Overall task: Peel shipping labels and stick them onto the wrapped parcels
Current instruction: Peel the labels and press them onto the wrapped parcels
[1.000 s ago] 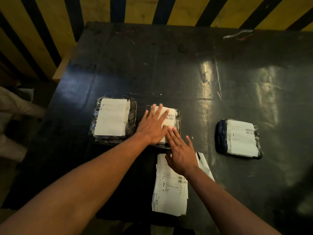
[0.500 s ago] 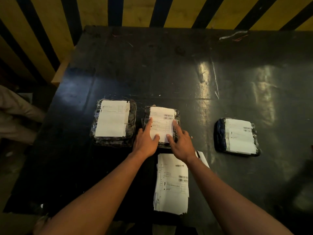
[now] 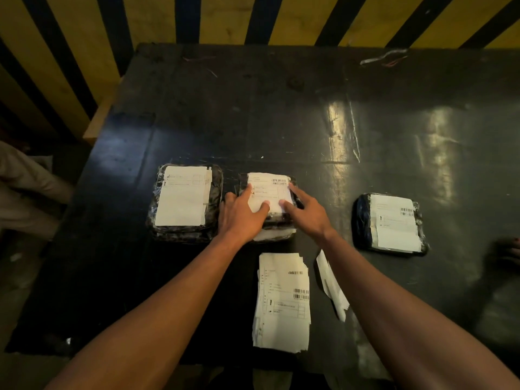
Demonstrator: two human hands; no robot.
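Observation:
Three plastic-wrapped parcels lie in a row on the black table (image 3: 281, 122). The left parcel (image 3: 184, 202) and the right parcel (image 3: 389, 223) each carry a white label. On the middle parcel (image 3: 277, 235) a white shipping label (image 3: 268, 187) lies flat. My left hand (image 3: 242, 218) and my right hand (image 3: 309, 215) rest flat on it with spread fingers, fingertips pressing the label's lower half. A stack of shipping labels (image 3: 282, 302) lies near the front edge between my forearms.
A peeled white backing strip (image 3: 332, 285) lies right of the stack. Loose wire scraps (image 3: 385, 57) sit at the table's back right. A person's light clothing (image 3: 25, 187) shows at the left edge. A yellow and black striped wall (image 3: 253, 18) stands behind the table.
Both hands slid from the parcel's near edge up onto the label and now press it side by side. The parcels and the stack have not moved.

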